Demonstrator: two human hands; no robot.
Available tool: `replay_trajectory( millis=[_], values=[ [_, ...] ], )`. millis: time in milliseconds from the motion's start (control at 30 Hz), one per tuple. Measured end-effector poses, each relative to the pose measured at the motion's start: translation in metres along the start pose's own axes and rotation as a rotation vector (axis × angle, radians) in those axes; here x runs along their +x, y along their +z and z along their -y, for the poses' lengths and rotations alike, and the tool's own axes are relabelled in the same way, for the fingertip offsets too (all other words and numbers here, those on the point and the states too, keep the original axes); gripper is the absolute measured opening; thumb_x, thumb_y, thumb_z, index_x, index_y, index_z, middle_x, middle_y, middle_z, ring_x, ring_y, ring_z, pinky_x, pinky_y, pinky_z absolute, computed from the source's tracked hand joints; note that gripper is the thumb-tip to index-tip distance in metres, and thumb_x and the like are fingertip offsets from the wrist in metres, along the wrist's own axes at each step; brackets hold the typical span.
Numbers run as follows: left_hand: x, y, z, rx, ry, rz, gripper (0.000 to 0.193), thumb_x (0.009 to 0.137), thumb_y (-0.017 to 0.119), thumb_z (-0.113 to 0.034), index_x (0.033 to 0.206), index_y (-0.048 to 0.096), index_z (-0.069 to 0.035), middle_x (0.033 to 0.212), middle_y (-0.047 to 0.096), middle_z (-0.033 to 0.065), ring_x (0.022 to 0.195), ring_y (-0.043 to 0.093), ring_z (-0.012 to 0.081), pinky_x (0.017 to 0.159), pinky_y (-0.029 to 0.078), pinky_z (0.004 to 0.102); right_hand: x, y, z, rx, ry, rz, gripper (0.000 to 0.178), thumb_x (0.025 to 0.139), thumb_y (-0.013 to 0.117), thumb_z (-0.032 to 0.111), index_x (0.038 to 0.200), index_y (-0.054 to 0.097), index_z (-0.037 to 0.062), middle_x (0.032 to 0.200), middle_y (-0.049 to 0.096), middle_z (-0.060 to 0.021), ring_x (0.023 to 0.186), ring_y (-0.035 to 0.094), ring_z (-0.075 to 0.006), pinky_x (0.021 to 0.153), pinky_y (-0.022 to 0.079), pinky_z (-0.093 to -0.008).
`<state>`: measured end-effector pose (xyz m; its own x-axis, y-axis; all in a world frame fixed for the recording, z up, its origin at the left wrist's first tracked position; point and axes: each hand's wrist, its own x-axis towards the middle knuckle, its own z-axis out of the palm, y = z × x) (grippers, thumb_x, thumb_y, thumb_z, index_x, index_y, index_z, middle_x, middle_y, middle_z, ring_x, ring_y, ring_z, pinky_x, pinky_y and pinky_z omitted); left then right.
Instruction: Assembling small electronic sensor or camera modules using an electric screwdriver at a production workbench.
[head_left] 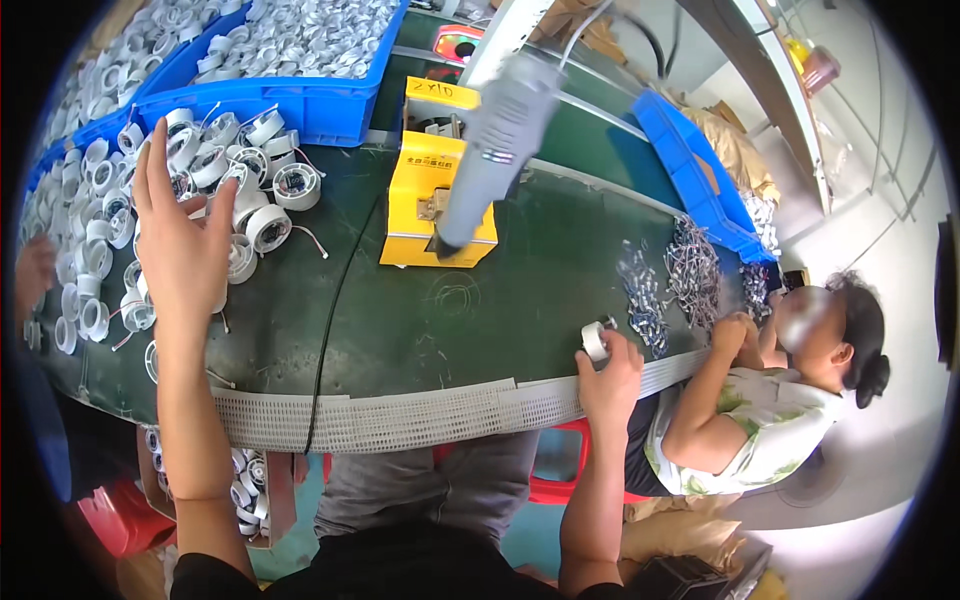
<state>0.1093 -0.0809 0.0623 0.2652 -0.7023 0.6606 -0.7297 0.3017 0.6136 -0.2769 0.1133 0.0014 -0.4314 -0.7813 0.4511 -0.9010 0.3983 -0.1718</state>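
My left hand (185,235) is raised over the left side of the table with its fingers spread and nothing in them. Behind and beside it lie several white round plastic housings (270,228) with circuit parts inside and thin wires trailing out. Toward the right front of the table, my right hand (612,375) grips a small white round housing (594,341) between thumb and fingers. Between my hands stands a yellow box-shaped machine (405,225). A grey electric screwdriver (495,140) hangs in front of it, tip down.
Blue bins (330,115) heaped with white parts stand at the back left. Bundles of small wired parts (690,275) lie at right, near a seated co-worker (745,410). Another person's hand (35,270) shows at far left. A black cable (335,310) crosses the green table.
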Motion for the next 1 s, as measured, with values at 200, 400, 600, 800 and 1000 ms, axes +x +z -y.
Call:
replay_trajectory(
  millis=[200,400,600,800,1000],
  values=[
    [-0.089,0.029,-0.034,-1.129,-0.434,1.176,0.052,0.097,0.060,-0.024,0.141,0.040,-0.005,0.126,0.053,0.0118,0.101,0.060,0.0177,0.082,0.054,0.0319,-0.030,-0.004,0.083,0.458,-0.210,-0.088,0.039,0.068,0.086,0.014,0.099,0.065,0.0009,0.090,0.063,-0.0125,0.077,0.061,-0.0257,0.069,0.051,-0.0354],
    [-0.109,0.036,-0.038,-1.534,-0.950,1.696,0.051,0.104,0.043,-0.034,0.143,0.038,-0.001,0.129,0.054,0.0107,0.113,0.057,0.0201,0.093,0.050,0.0344,-0.026,-0.023,0.143,0.734,-0.479,0.118,0.045,0.064,0.089,0.025,0.100,0.068,0.0069,0.103,0.059,-0.0119,0.093,0.057,-0.0274,0.078,0.048,-0.0383],
    [-0.096,0.041,-0.025,-1.528,-0.856,1.783,0.047,0.105,0.041,-0.034,0.138,0.046,-0.002,0.118,0.060,0.0080,0.100,0.061,0.0173,0.079,0.051,0.0319,0.030,-0.005,0.121,0.861,-0.681,0.398,0.031,0.071,0.081,0.011,0.100,0.070,0.0065,0.114,0.060,-0.0120,0.106,0.058,-0.0316,0.086,0.049,-0.0399],
    [-0.094,0.040,-0.026,-1.480,-0.899,1.712,0.045,0.105,0.041,-0.037,0.132,0.051,-0.002,0.114,0.062,0.0078,0.099,0.061,0.0162,0.078,0.052,0.0312,0.015,0.015,0.114,1.479,-0.259,0.607,0.005,0.080,0.069,0.001,0.083,0.068,-0.0030,0.078,0.066,-0.0131,0.074,0.062,-0.0210,0.066,0.049,-0.0303],
    [-0.096,0.048,-0.025,-1.413,-1.011,1.578,0.043,0.104,0.041,-0.037,0.129,0.052,-0.004,0.109,0.063,0.0069,0.093,0.062,0.0157,0.074,0.052,0.0295,0.001,0.026,0.134,1.303,-0.225,0.496,0.014,0.082,0.069,0.004,0.070,0.066,-0.0027,0.064,0.059,-0.0070,0.063,0.055,-0.0174,0.057,0.041,-0.0296]
  ],
)
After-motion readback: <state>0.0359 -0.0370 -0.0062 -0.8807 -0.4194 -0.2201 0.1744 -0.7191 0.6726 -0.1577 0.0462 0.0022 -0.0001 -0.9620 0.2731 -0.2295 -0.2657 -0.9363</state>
